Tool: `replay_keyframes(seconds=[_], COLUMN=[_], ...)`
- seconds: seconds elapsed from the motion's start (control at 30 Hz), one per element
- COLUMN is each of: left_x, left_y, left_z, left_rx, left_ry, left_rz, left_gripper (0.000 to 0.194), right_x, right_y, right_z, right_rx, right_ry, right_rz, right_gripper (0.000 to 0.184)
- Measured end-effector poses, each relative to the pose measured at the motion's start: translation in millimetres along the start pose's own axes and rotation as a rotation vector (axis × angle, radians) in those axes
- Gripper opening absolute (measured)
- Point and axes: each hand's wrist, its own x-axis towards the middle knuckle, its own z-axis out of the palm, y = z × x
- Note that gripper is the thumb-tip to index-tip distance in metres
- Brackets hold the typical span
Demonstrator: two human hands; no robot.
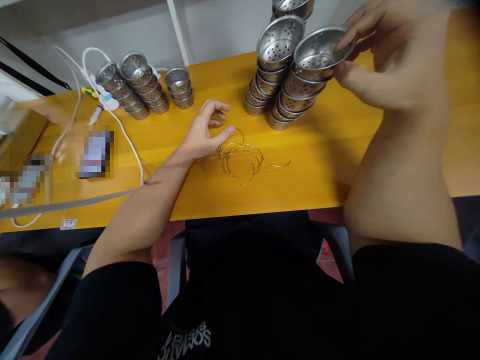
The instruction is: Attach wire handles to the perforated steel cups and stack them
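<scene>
My right hand (375,55) pinches the rim of a perforated metal cup (317,60), thumb outside and fingertips over the inner edge. This cup is the top one of a tall, leaning stack of nested cups (288,102). Directly left of it stands another stack of the same cups (262,82). My left hand (210,127) is open, its fingers loosely bent and the thumb apart, with nothing between them. Below its thumb lies a loose tangle of thin curved metal wires (243,157) on the yellow table (300,185).
Three shorter stacks of perforated cups (178,85) stand at the back left. A white cable (125,132) loops across the table near a pixelated phone-like object (95,155). Behind the right-hand stacks, part of another cup stack (292,7) shows. Another person's leg (22,285) is at lower left.
</scene>
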Motion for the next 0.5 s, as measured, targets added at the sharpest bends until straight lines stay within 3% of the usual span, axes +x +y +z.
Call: replay_keyframes(seconds=[0.2,0.37,0.5], left_x=[1,3,3], left_y=[8,14,16], left_z=[-0.7,-0.8,-0.6], left_rx=[0.022,0.036,0.031], left_ry=[0.019,0.024,0.024], left_rz=[-0.021,-0.099,-0.104], left_gripper=[0.045,0.042,0.043], right_x=[0,0,-1], right_y=[1,11,4], right_z=[3,5,5], right_rx=[0.019,0.044,0.043], right_ry=[0.042,0.083,0.049], right_rz=[0.006,-0.022,0.032], right_gripper=[0.059,0.070,0.055])
